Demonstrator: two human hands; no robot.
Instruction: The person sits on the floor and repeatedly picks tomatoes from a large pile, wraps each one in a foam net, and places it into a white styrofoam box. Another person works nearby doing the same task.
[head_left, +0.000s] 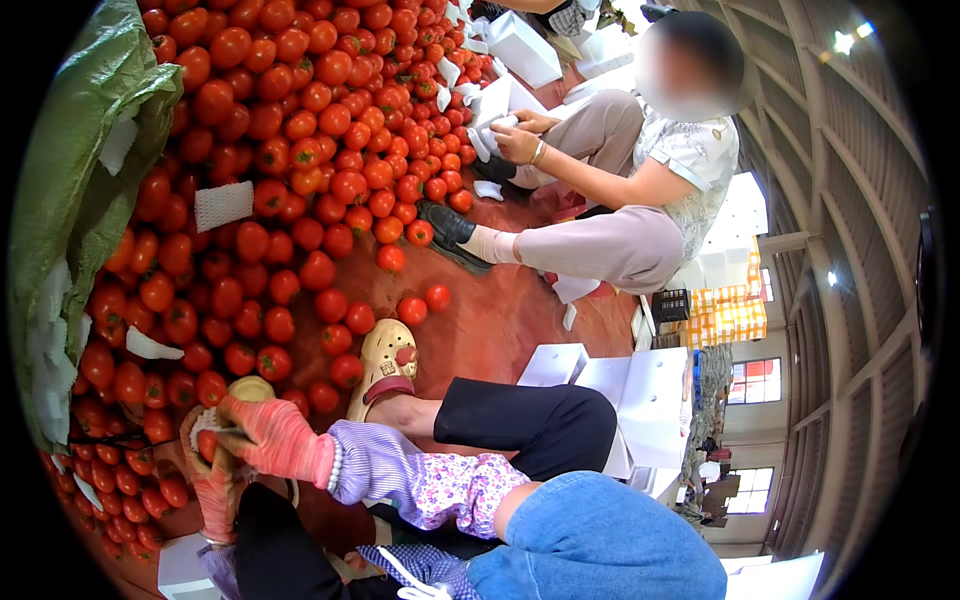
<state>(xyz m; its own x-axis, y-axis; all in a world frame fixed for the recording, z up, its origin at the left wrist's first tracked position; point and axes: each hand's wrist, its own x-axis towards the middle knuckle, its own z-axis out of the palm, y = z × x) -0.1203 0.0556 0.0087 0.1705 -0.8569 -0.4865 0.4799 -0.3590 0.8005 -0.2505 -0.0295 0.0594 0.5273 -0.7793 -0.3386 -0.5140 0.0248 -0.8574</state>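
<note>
My left hand (212, 491), in an orange-red knit glove, cups a red tomato (207, 445) with white foam netting around it, low in the view. From the right side my right hand (279, 441), in a matching glove, closes its fingers on the same tomato. A thin greyish piece shows between the right fingers, too small to name. Purple striped sleeve covers (375, 457) reach my wrists. A large heap of loose tomatoes (300, 142) spreads beyond my hands, and several reach my cream clog (386, 364).
A seated co-worker (600, 180) handles white foam in front of the heap. White boxes (652, 405) stand beside my knee, another white box (184, 566) near my left arm. Green sheeting (67, 165) edges the heap. Foam sleeves (223, 206) lie on the tomatoes.
</note>
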